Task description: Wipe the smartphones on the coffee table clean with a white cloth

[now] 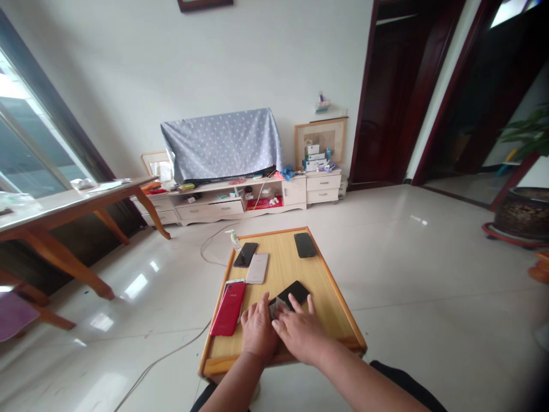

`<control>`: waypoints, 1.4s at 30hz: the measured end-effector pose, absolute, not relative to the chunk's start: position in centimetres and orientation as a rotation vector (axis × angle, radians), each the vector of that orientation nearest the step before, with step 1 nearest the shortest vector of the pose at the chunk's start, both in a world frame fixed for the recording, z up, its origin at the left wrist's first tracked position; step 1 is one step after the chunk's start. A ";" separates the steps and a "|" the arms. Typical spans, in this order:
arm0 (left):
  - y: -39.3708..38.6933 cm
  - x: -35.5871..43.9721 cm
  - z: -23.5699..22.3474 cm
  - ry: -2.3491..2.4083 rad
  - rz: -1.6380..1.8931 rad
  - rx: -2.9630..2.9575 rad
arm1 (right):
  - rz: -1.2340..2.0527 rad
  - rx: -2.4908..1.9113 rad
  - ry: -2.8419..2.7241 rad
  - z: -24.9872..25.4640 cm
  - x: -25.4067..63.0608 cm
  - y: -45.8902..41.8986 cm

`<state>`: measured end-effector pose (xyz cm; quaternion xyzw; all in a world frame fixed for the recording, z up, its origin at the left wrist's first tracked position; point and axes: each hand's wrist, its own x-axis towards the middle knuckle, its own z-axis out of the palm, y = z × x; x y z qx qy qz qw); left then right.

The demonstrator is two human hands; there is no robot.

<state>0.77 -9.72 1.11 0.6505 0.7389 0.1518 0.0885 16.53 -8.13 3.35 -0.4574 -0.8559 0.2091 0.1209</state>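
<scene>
My left hand (pixel 258 332) and my right hand (pixel 300 333) rest side by side on a low wooden tray table (pixel 326 286), fingers spread. Their fingertips touch a grey piece (pixel 277 308) lying against a black phone (pixel 294 293), and the hands hide part of both. Left of my left hand lies a red phone (pixel 228 309). Further away are a pale phone (pixel 257 268), a black phone (pixel 245 254) and another black phone (pixel 305 245). A small pump bottle (pixel 234 239) stands at the far left corner.
A white cable (pixel 210 243) runs across the tiled floor behind the tray table. A wooden table (pixel 64 214) stands to the left. Further back are a cream cabinet (pixel 240 203) and a cloth-covered screen (pixel 223 146). A potted plant (pixel 523 214) stands at right.
</scene>
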 end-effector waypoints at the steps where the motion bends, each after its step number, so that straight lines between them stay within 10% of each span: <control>1: -9.7 0.9 1.2 2.203 0.459 1.937 | 0.613 -1.405 -2.472 3.5 17.2 -7.6; 42: -9.5 0.5 0.9 2.204 0.436 1.963 | 0.644 -1.402 -2.451 3.7 16.6 -7.9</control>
